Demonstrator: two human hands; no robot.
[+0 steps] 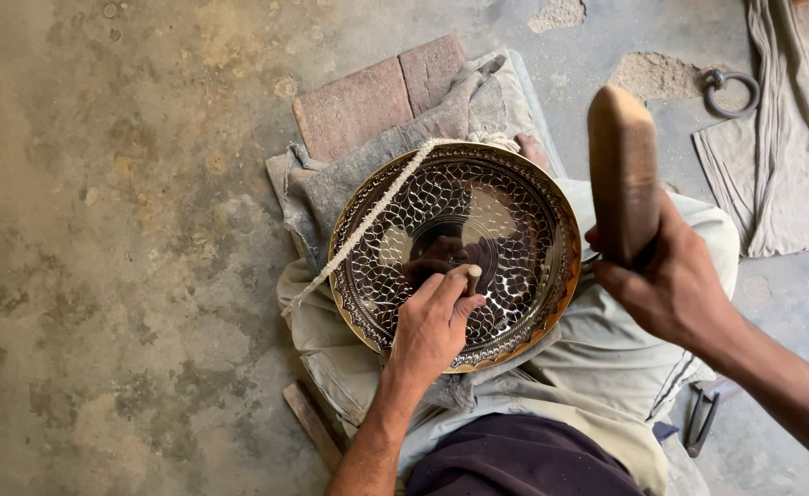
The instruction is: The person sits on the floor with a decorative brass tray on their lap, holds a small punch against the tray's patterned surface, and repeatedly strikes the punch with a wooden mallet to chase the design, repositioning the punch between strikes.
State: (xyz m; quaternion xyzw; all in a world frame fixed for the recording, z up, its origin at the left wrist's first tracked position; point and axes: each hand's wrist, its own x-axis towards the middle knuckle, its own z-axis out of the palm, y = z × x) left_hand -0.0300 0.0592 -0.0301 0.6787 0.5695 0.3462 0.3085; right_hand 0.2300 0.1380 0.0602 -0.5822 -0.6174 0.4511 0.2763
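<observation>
A round brass plate (524, 197) with a hammered scale pattern rests on my lap over grey cloth. My left hand (432, 326) lies on the plate's lower middle, fingers closed around a small metal punch (472, 276) that stands on the plate near its centre. My right hand (666, 280) is raised to the right of the plate and grips a thick wooden mallet (621, 165) whose blunt end points up. A white twisted cord (368, 225) runs from the plate's top rim down across its left edge.
Two reddish bricks (372, 96) lie under the grey cloth (331, 188) behind the plate. A metal ring (730, 92) and a folded grey cloth (790, 138) lie at upper right on the concrete floor. A wooden strip (313, 424) and dark metal pliers (701, 418) lie beside my legs.
</observation>
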